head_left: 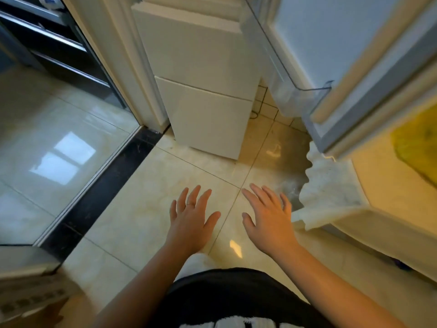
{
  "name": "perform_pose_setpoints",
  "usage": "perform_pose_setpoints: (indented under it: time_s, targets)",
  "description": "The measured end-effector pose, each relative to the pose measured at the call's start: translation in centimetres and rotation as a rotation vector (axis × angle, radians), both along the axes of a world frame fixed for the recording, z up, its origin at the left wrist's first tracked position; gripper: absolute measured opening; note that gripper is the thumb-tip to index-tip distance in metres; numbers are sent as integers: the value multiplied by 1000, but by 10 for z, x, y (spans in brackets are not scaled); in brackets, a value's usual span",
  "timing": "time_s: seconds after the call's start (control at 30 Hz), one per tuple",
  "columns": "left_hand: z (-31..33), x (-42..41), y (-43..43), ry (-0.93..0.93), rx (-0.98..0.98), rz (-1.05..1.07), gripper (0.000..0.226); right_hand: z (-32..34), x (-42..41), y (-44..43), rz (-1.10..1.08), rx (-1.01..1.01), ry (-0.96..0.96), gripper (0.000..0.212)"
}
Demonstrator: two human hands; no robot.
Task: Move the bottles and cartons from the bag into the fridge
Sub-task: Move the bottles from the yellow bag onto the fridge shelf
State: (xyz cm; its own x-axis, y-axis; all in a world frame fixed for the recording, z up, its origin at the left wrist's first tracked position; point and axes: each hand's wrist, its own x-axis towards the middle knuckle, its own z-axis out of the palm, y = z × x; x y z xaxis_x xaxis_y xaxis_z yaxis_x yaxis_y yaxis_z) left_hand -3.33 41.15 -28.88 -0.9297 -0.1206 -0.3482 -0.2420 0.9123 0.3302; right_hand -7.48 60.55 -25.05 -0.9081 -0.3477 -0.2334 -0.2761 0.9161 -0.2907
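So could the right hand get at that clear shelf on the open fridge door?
Probably yes. The right hand is open and holds nothing, the clear door shelf hangs ahead of it, and only bare floor lies between them.

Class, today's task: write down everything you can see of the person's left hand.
The left hand is bare and open, palm down, fingers straight and spread. A thin ring sits on one of its middle fingers. It holds nothing and hovers over the pale tiled floor, beside the right hand but apart from it. Its bare forearm runs back to the lower edge.
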Motion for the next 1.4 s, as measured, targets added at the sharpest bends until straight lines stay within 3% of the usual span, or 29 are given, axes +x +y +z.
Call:
perform_pose_setpoints:
  time_s: [0.27,0.57,0.83,1.07,1.4]
  targets:
    - [4,65,134,-18,49,-135,63,5,82,140,-153,-39,-18,54]
    - [14,25,268,23,20,-428,63,5,102,271,-435,-80,95,51]
    - [13,-64,416,116,126,-634,62,6,47,406,-646,-83,175,53]
    - [23,-154,545,185,208,-677,74,14,-27,522,-692,-104,184,55]
    - [42,-221,648,228,224,-771,69,18,-93,632,-737,-186,210,55]
